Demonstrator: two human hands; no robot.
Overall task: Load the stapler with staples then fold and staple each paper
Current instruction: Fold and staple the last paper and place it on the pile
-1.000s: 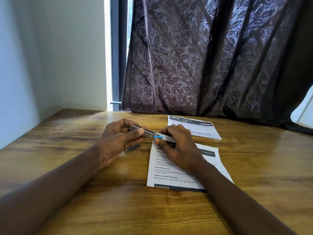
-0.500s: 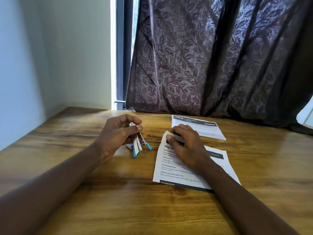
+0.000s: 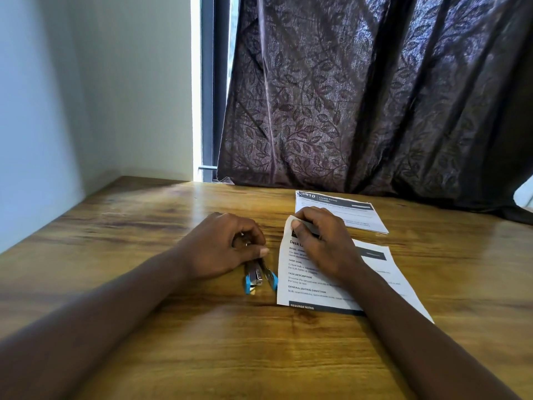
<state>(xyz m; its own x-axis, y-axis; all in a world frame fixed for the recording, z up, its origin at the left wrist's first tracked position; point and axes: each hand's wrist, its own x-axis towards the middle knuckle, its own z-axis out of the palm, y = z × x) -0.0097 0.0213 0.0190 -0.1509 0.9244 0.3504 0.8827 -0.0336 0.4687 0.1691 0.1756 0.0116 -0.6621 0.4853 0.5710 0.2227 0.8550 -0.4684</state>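
Note:
A small metal stapler with blue tips lies on the wooden table, its two arms spread toward me. My left hand rests over its far end with the fingers curled around it. A printed paper lies just right of the stapler. My right hand presses on this paper and pinches its upper left corner, which is lifted and curled. A second printed paper lies flat behind it, partly hidden by my right hand.
A dark leaf-patterned curtain hangs along the table's far edge. A pale wall borders the table on the left, with a window frame at the corner. Bare wood stretches in front of my arms.
My left hand has lowered the stapler from held up near the paper down onto the table, tips toward me. My right hand let go of the stapler and took the paper's top corner.

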